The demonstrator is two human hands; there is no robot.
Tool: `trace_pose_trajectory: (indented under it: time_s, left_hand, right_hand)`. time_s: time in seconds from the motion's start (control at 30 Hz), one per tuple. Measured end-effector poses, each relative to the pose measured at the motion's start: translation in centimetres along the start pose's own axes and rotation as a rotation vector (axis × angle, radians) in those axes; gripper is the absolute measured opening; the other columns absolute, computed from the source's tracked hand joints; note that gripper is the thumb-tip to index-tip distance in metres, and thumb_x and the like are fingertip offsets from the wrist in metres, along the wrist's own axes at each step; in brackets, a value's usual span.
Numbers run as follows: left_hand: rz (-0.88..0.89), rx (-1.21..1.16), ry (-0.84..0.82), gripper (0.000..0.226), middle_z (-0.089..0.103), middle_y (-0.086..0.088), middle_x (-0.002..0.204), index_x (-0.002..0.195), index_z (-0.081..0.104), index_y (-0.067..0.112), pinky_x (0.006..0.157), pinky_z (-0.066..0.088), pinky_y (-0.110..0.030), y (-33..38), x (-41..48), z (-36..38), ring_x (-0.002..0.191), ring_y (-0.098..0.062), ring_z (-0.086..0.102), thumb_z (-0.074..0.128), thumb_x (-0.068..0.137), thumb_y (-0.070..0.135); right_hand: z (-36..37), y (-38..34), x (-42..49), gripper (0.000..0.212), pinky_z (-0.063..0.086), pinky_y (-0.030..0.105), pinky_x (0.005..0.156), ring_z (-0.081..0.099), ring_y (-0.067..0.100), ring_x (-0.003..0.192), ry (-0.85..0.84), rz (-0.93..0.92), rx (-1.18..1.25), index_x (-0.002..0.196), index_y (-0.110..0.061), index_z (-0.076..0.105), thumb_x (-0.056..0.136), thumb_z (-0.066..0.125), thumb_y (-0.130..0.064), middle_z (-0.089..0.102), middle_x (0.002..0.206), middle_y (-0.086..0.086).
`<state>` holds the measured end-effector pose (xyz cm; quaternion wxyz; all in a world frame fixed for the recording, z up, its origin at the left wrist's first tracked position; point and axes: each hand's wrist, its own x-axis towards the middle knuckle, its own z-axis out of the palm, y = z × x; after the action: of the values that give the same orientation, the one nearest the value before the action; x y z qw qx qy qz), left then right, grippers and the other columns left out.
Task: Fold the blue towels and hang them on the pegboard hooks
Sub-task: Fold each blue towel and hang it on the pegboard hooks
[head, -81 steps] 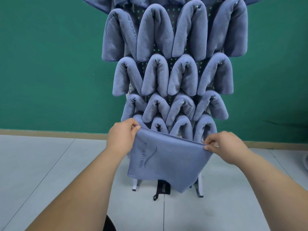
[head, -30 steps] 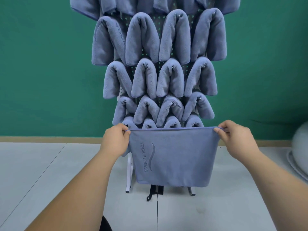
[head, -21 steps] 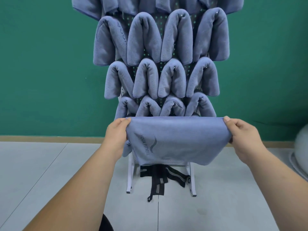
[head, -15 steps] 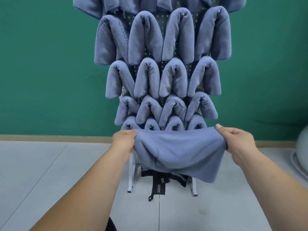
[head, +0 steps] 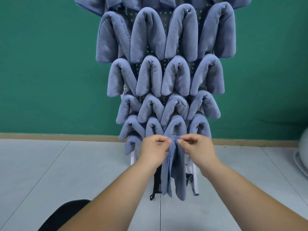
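Observation:
A blue towel (head: pixel 175 174) hangs folded into a narrow strip between my hands, in front of the lower part of the pegboard (head: pixel 162 15). My left hand (head: pixel 154 149) pinches its top edge from the left and my right hand (head: pixel 195 147) pinches it from the right, thumbs almost touching. Several folded blue towels (head: pixel 148 34) hang in rows on the pegboard hooks and hide most of the board. The lowest hung towel (head: pixel 131 145) sits at the bottom left, just beside my left hand.
The pegboard stands on white legs (head: pixel 195 182) on a pale tiled floor (head: pixel 50 172), against a green wall (head: pixel 46 64). A black strap (head: pixel 154 192) dangles under the board. A white rounded object (head: pixel 302 152) shows at the right edge, and a dark shape (head: pixel 66 212) at the bottom left.
My hands came together from wide apart, doubling the spread towel into a narrow hanging strip. Before that the towel was flipped up and folded over once.

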<state>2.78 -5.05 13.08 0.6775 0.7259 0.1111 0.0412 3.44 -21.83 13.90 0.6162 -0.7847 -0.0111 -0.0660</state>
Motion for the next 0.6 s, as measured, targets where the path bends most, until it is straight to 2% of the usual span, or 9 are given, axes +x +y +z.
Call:
trace_pose_trajectory:
  time_s: [0.13,0.3,0.37,0.43,0.5,0.6]
  left_hand:
    - [0.023,0.007,-0.01,0.003,0.08,-0.005,0.086,0.092,0.082,0.019,0.087,0.065,-0.042,-0.5,-0.5,0.4,0.073,-0.013,0.071,0.079,0.093,0.021]
    - [0.02,0.041,-0.047,0.009,0.081,0.0,0.091,0.098,0.083,0.021,0.093,0.063,-0.042,-0.8,-0.7,0.4,0.09,-0.02,0.078,0.074,0.097,0.02]
    - [-0.012,0.019,-0.089,0.016,0.081,-0.002,0.093,0.097,0.083,0.021,0.097,0.061,-0.045,-0.6,-0.9,0.5,0.095,-0.024,0.078,0.069,0.096,0.016]
    - [-0.055,0.003,-0.127,0.026,0.082,-0.005,0.095,0.097,0.083,0.02,0.098,0.061,-0.047,-0.2,-0.9,0.5,0.099,-0.028,0.077,0.059,0.094,0.01]
    - [-0.091,-0.008,-0.15,0.033,0.081,-0.008,0.097,0.1,0.082,0.016,0.096,0.062,-0.042,0.6,-1.2,0.4,0.098,-0.025,0.077,0.051,0.096,0.005]
    - [-0.063,0.015,-0.198,0.031,0.081,-0.008,0.096,0.105,0.079,0.011,0.086,0.063,-0.031,1.6,-1.2,-0.2,0.084,-0.018,0.075,0.05,0.099,0.0]
  right_hand:
    - [0.9,0.4,-0.5,0.007,0.062,0.035,0.083,0.074,0.004,0.078,-0.013,-0.079,-0.104,0.089,-0.026,0.083,0.09,0.082,-0.019,0.079,0.082,-0.015]
    - [1.8,1.2,-1.3,0.009,0.061,0.032,0.085,0.073,-0.001,0.082,0.028,-0.128,-0.208,0.096,-0.027,0.084,0.094,0.078,-0.021,0.078,0.089,-0.018]
    - [2.2,1.4,-1.6,0.01,0.059,0.03,0.085,0.072,0.0,0.082,0.048,-0.186,-0.284,0.101,-0.028,0.083,0.095,0.076,-0.025,0.075,0.094,-0.015]
    - [2.3,1.5,-1.9,0.014,0.055,0.022,0.082,0.068,0.0,0.082,0.069,-0.231,-0.374,0.104,-0.03,0.08,0.091,0.08,-0.032,0.068,0.097,-0.014]
    - [2.1,1.5,-1.9,0.02,0.052,0.017,0.079,0.066,-0.001,0.083,0.09,-0.232,-0.39,0.101,-0.03,0.076,0.084,0.086,-0.032,0.064,0.097,-0.014]
    - [1.4,1.2,-1.4,0.017,0.054,0.023,0.075,0.066,0.001,0.079,0.102,-0.224,-0.379,0.092,-0.029,0.073,0.084,0.087,-0.032,0.067,0.092,-0.011]
